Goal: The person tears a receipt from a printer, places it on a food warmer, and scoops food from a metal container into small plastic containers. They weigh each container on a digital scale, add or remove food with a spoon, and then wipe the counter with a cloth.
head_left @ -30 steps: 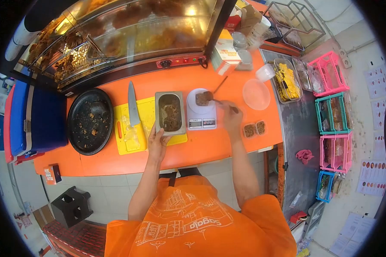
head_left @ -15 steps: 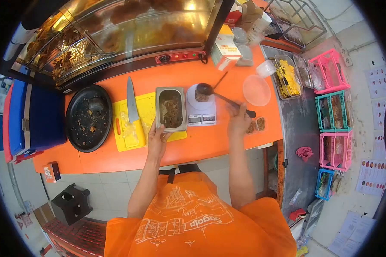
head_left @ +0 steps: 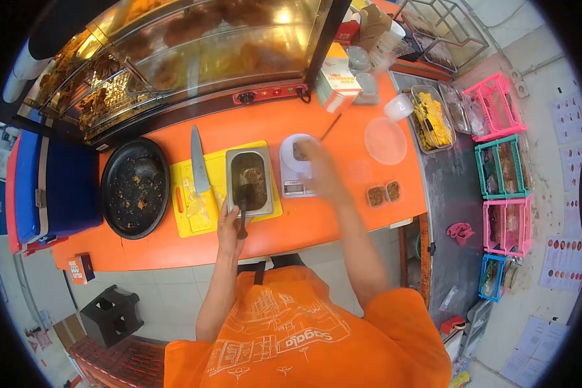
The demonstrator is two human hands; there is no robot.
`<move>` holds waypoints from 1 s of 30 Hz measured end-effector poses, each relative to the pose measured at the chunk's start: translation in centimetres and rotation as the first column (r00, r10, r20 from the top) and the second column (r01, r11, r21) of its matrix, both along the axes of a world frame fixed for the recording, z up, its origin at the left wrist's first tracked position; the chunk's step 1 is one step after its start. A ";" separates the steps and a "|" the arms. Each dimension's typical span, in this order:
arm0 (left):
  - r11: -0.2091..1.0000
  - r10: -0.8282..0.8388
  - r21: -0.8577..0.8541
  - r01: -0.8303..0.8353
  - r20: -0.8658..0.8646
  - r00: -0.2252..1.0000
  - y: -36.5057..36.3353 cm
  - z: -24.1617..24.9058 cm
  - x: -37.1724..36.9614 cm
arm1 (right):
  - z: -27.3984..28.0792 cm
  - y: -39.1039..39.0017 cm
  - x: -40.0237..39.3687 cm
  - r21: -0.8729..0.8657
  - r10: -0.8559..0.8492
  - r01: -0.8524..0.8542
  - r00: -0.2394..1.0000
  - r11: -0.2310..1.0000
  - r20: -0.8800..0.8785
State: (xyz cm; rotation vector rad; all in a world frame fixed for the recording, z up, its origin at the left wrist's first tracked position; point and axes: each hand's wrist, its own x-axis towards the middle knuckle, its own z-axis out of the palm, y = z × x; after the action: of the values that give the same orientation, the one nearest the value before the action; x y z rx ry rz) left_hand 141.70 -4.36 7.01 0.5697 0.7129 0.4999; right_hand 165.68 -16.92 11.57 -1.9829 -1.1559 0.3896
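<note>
My left hand (head_left: pixel 229 227) grips the near left corner of a rectangular metal pan (head_left: pixel 264 205), which sits over the yellow cutting board (head_left: pixel 182 223). Brown minced filling (head_left: pixel 257 181) lies in the pan. A dark ladle (head_left: pixel 242 223) rests in it, its handle leaning over the near rim beside my left fingers. Smeared by motion, my right hand (head_left: pixel 321 169) is over the white kitchen scale (head_left: pixel 288 167), close to a small tub (head_left: pixel 299 152) of brown filling on its plate. The right fingers are blurred.
Two small filled tubs (head_left: pixel 376 196) and a round clear lid (head_left: pixel 386 140) lie to the right. A large knife (head_left: pixel 198 158) lies across the cutting board. Further left is a black round tray (head_left: pixel 113 208) with crumbs. A heated display case (head_left: pixel 194 52) borders the back.
My right hand has let go of the ladle, now in the pan, and moved left to the scale. The pan has shifted slightly left and nearer.
</note>
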 end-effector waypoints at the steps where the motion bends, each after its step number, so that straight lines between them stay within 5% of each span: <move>1: 1.000 -0.002 -0.011 0.002 -0.008 1.000 0.1 -0.2 -0.6 | -0.5 0.4 1.9 -0.146 -0.070 0.083 0.993 0.986 0.093; 2: 0.965 -0.109 0.227 0.130 -0.104 0.989 0.5 -0.9 -1.3 | -1.3 0.7 3.3 -0.281 -0.128 0.179 0.973 0.943 0.192; 3: 0.963 -0.119 0.229 0.141 -0.105 0.987 0.5 -1.2 -1.8 | -1.6 1.1 3.9 -0.278 -0.139 0.189 0.972 0.942 0.190; 6: 1.000 0.001 -0.016 -0.001 0.007 1.000 0.7 -1.7 -2.1 | -3.5 2.4 5.5 -0.462 -0.018 0.159 0.955 0.873 0.295; 8: 0.991 -0.061 0.122 0.062 -0.007 0.998 1.3 -3.2 -2.7 | -5.9 1.3 6.4 -0.418 0.020 0.109 0.956 0.902 0.292; 9: 0.991 -0.083 0.106 0.079 0.035 0.996 1.2 -2.9 -2.1 | -5.5 0.5 5.9 -0.423 -0.100 0.180 0.974 0.888 0.205; 11: 0.998 0.027 0.052 -0.028 0.007 1.000 0.3 -1.5 -1.2 | -3.6 -3.2 4.5 -0.204 -0.340 0.364 0.929 0.909 0.143; 13: 1.000 0.003 0.019 -0.004 0.084 0.996 0.6 -2.0 -1.5 | -3.9 -8.9 4.5 -0.005 -0.466 0.468 0.879 0.884 -0.104; 16: 0.990 -0.037 0.135 0.047 -0.078 0.996 0.2 -1.1 -1.2 | -1.7 -18.6 2.5 -0.188 -0.790 0.780 0.612 0.596 0.034; 18: 0.999 -0.044 -0.007 0.046 0.115 0.992 -0.1 -1.1 -1.0 | 0.6 -21.8 0.3 -0.225 -0.870 0.852 0.492 0.472 0.037; 20: 0.997 -0.062 0.052 0.060 0.056 0.996 -0.1 -1.8 -0.7 | -1.1 -24.4 -0.8 -0.365 -0.878 0.922 0.277 0.129 0.390; 21: 0.991 -0.060 0.117 0.060 -0.001 0.998 -0.3 -2.0 -0.6 | -3.2 -25.5 -0.7 -0.368 -0.881 0.923 0.267 0.116 0.391; 23: 0.995 -0.089 -0.027 0.092 0.105 0.990 -0.8 0.0 0.9 | -6.9 -26.9 0.1 -0.286 -0.861 0.880 0.449 0.380 0.238; 24: 0.993 -0.111 -0.029 0.115 0.105 0.988 -1.0 0.1 1.2 | -7.8 -26.7 0.3 -0.421 -0.863 0.872 0.396 0.248 0.312; 25: 0.991 -0.128 -0.029 0.132 0.106 0.986 -1.0 0.3 1.4 | -8.2 -27.1 0.0 -0.428 -0.862 0.868 0.403 0.253 0.308; 27: 0.995 -0.099 -0.006 0.100 0.054 0.994 -1.3 0.5 1.7 | -8.3 -26.3 -0.1 -0.148 -0.897 0.909 0.411 0.390 0.161; 28: 0.993 -0.116 0.036 0.115 0.003 0.993 -1.2 -0.3 1.5 | -8.4 -25.6 -0.7 -0.144 -0.890 0.900 0.431 0.411 0.150; 30: 0.993 -0.118 0.011 0.118 0.054 0.991 -1.3 -0.7 1.6 | -5.2 -22.7 -1.9 -0.131 -0.848 0.968 0.249 0.212 0.469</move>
State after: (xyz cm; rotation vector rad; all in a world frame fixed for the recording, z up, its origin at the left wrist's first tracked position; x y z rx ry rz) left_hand 143.29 -5.62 6.33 0.5998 0.6213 0.4067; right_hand 163.78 -39.62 6.33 -2.7646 0.2520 -0.4054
